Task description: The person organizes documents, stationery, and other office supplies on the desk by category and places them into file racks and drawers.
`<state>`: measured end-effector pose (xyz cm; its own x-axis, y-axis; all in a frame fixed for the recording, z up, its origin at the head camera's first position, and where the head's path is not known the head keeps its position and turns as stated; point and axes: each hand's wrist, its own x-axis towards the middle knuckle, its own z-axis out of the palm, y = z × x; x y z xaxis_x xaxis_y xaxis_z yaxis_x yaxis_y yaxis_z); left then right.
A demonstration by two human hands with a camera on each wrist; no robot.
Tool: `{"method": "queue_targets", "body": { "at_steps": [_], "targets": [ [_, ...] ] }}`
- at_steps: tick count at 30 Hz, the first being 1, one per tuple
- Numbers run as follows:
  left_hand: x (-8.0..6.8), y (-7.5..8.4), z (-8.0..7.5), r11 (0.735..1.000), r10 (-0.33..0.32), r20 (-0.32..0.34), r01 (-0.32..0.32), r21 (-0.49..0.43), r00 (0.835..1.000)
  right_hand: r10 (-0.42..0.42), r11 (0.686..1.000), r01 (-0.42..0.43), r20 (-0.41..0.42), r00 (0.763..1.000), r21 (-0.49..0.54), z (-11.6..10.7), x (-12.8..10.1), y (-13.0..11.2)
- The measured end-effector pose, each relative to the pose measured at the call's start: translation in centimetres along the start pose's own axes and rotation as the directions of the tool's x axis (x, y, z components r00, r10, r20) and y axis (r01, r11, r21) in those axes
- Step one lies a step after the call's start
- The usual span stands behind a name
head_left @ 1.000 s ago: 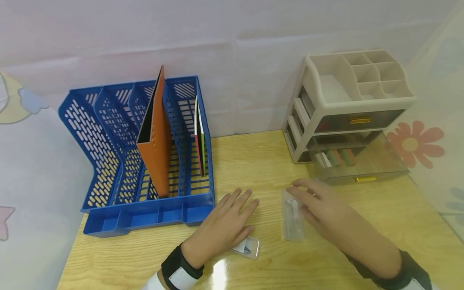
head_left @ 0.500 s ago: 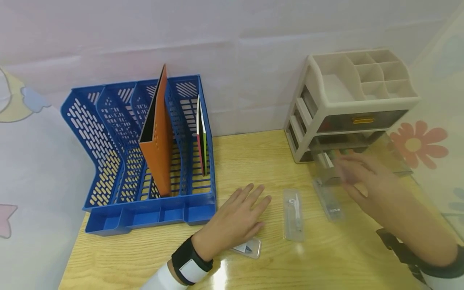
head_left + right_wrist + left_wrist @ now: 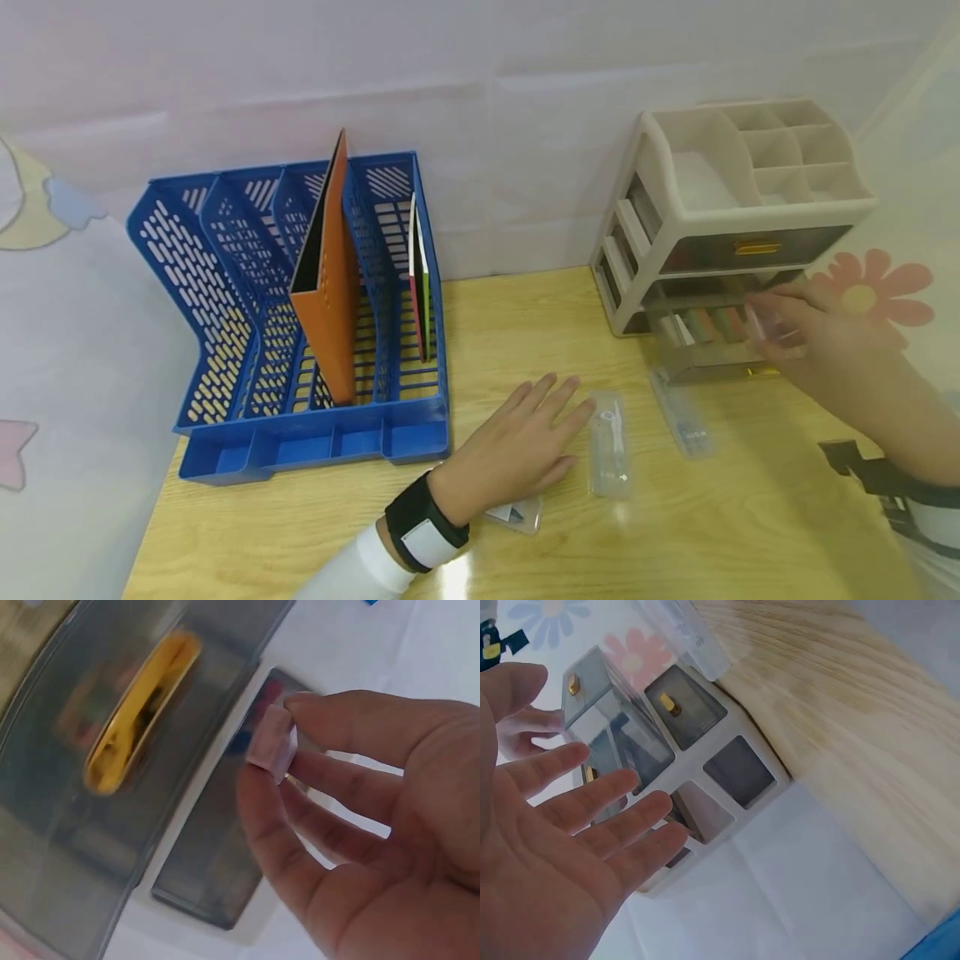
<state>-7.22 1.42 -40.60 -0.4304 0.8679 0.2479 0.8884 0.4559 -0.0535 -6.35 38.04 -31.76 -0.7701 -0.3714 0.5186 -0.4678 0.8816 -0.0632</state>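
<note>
My left hand (image 3: 551, 417) lies flat on the wooden table (image 3: 525, 333), fingers straight, tips just beside a clear plastic packet (image 3: 609, 446) with a white tool inside. In the left wrist view its palm is open and holds nothing. My right hand (image 3: 772, 329) hovers at the open bottom drawer (image 3: 705, 354) of a beige desk organizer (image 3: 720, 208). Thumb and fingers pinch a small pale pink block (image 3: 271, 744), close to the drawer's yellow handle (image 3: 142, 712). Several coloured pieces lie inside the drawer.
A second clear packet (image 3: 682, 412) lies in front of the drawer. A small clear card case (image 3: 517, 514) peeks out under my left wrist. A blue file rack (image 3: 225, 317) at the left holds an orange folder (image 3: 326, 283) and thin books (image 3: 417, 283).
My right hand left the packet on the table and moved right and back to the open drawer, now pinching the pink block. My left hand slid forward and right toward the packet.
</note>
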Motion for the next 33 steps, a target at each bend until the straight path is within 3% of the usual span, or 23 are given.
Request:
{"method": "queue_targets", "body": {
  "at_steps": [3,5,8,11,13,15,18,25,28,32,33],
  "targets": [
    [0.7,0.2,0.0,1.000,0.006,-0.010,-0.006,0.002,1.000,0.081,0.996,-0.078,0.112,0.990,-0.037,-0.3,0.0,1.4],
    [1.1,0.3,0.0,1.000,0.013,-0.012,-0.013,0.016,1.000,0.161,0.987,-0.159,0.218,0.963,-0.027,-0.3,0.1,2.2],
    [1.4,0.5,0.0,0.999,0.025,-0.013,-0.024,0.042,1.000,0.251,0.966,-0.255,0.365,0.897,-0.038,-0.1,0.4,3.4],
    [1.6,0.5,0.0,0.998,0.030,-0.013,-0.029,0.064,0.999,0.313,0.943,-0.328,0.496,0.810,-0.059,0.3,0.9,4.5],
    [1.6,0.5,0.0,0.998,0.027,-0.007,-0.026,0.064,1.000,0.322,0.936,-0.348,0.533,0.783,-0.055,0.6,1.1,5.1],
    [1.5,0.5,0.0,0.998,0.021,0.001,-0.021,0.059,1.000,0.315,0.936,-0.349,0.539,0.781,-0.041,1.0,1.4,5.6],
    [1.4,0.4,0.1,0.999,0.009,0.018,-0.010,0.048,1.000,0.283,0.949,-0.314,0.520,0.806,-0.030,1.7,1.6,6.3],
    [1.1,0.4,0.3,0.999,-0.006,0.032,0.005,0.044,0.999,0.301,0.948,-0.304,0.590,0.749,-0.098,2.2,2.0,7.0],
    [1.0,0.3,0.3,0.999,-0.011,0.028,0.010,0.030,1.000,0.295,0.948,-0.308,0.597,0.746,-0.083,2.4,2.1,6.8],
    [0.7,0.2,0.2,0.999,-0.033,0.046,0.032,0.010,0.998,0.213,0.970,-0.244,0.502,0.838,-0.004,2.7,1.8,6.5],
    [0.5,0.1,0.2,0.999,-0.041,0.054,0.041,0.002,0.998,0.184,0.977,-0.215,0.457,0.870,0.015,2.8,1.5,6.3]
  ]
}}
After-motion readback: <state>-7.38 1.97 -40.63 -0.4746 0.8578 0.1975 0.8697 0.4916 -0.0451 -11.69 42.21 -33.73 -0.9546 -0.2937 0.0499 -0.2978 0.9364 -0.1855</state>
